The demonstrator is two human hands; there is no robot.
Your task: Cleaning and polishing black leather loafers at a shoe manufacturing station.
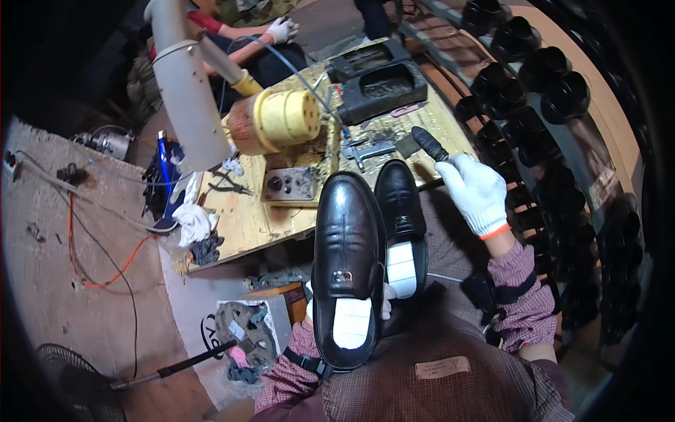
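Observation:
A black slip-on shoe [346, 232] with a metal buckle and a white insole patch is held up in front of me, toe pointing away. My left hand [387, 302], white-gloved, grips it near the heel; most of the hand is hidden behind the shoe. Just right of it, a second matching shoe [401, 204] lies toe-away over my lap, partly covered by the first. My right hand [472, 190], in a white glove with an orange cuff, closes around the lower end of a dark ribbed tool [429, 143] over the table's right side. Its exact kind is unclear.
The worn wooden table [242, 218] bears a yellow cylindrical device [285, 118], a black tray [387, 88] and pliers [228, 185]. Racks of dark shoes [524, 126] line the right. An open box [253, 327] sits lower left. Another person's gloved hand [283, 30] is beyond the table.

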